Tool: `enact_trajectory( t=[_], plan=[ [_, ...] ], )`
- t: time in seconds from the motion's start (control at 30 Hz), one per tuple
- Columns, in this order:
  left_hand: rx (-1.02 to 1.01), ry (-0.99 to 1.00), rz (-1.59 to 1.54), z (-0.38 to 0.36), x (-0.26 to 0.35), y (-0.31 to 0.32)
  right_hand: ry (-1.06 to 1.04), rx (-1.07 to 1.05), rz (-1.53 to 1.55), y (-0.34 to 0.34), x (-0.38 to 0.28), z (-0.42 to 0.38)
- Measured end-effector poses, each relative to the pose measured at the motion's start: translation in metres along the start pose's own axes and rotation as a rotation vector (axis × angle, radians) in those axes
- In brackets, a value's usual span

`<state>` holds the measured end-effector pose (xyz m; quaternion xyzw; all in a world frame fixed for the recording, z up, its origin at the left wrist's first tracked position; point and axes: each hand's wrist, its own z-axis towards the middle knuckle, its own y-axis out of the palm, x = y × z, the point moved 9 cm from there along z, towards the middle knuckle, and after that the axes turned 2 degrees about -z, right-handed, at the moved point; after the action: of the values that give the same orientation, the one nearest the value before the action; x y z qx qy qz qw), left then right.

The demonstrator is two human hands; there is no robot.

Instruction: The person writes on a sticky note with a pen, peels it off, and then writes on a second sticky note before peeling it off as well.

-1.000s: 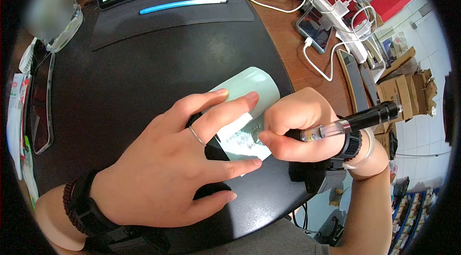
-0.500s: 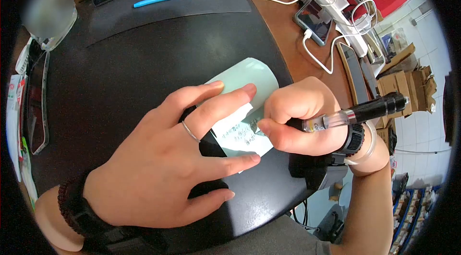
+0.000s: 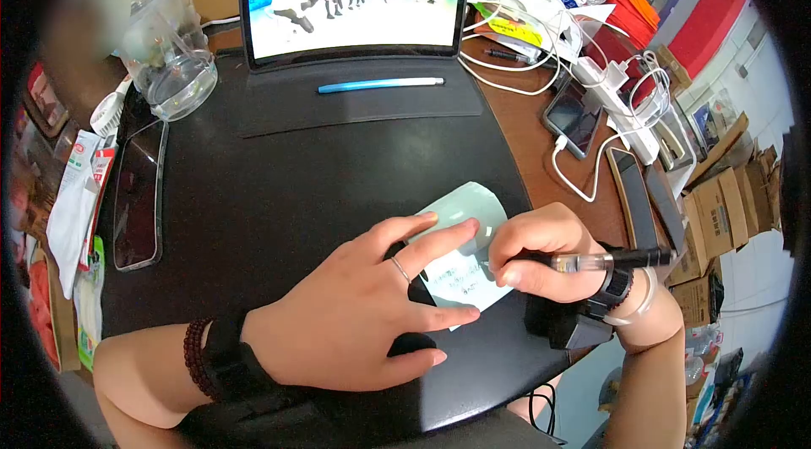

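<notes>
A pale green slip of paper lies on the black desktop near its right edge. Its far end curls up, and small dark handwriting covers the brighter lower part. My left hand rests across the slip with fingers spread, the fingertips touching it and hiding its left side. In my right hand is a black pen with a clear barrel section, gripped between thumb and fingers. The pen's writing end is hidden by the fingers, over the slip's right side.
A tablet stands at the back with a blue and white pen before it. Phones, a clear plastic cup and packets are at left. A power strip, cables and a charging phone sit at right.
The view has tilted up, showing more of the tablet and the cup. Both hands stay at the slip; the pen in my right hand now lies flatter, its back end lower.
</notes>
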<state>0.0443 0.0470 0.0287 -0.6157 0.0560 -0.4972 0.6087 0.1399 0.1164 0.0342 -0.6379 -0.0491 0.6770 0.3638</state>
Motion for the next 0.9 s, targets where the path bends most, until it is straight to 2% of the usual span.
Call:
enact_trajectory(
  t=[0.17, 0.27, 0.37, 0.5, 0.6, 0.7, 0.9],
  plan=[
    [0.013, 0.007, -0.009, 0.0, -0.002, 0.001, -0.063, -0.095, 0.022, 0.007, -0.003, 0.003],
    [0.002, 0.018, 0.023, 0.0, 0.001, 0.0, 0.072, 0.121, 0.081, 0.002, 0.012, 0.0],
    [-0.013, 0.009, 0.033, 0.001, 0.002, 0.002, 0.064, 0.112, -0.026, -0.001, 0.01, -0.001],
    [0.004, 0.004, 0.044, 0.003, 0.001, 0.0, 0.067, 0.218, -0.038, -0.007, 0.014, -0.008],
    [-0.011, -0.03, 0.067, 0.003, 0.001, 0.0, -0.016, 0.135, -0.094, 0.0, 0.007, -0.005],
    [-0.007, -0.034, 0.072, 0.003, 0.0, 0.0, -0.037, 0.14, -0.074, 0.001, 0.008, -0.004],
    [-0.016, -0.045, 0.067, 0.003, -0.001, 0.0, -0.008, 0.084, -0.118, 0.003, 0.005, -0.001]
  ],
)
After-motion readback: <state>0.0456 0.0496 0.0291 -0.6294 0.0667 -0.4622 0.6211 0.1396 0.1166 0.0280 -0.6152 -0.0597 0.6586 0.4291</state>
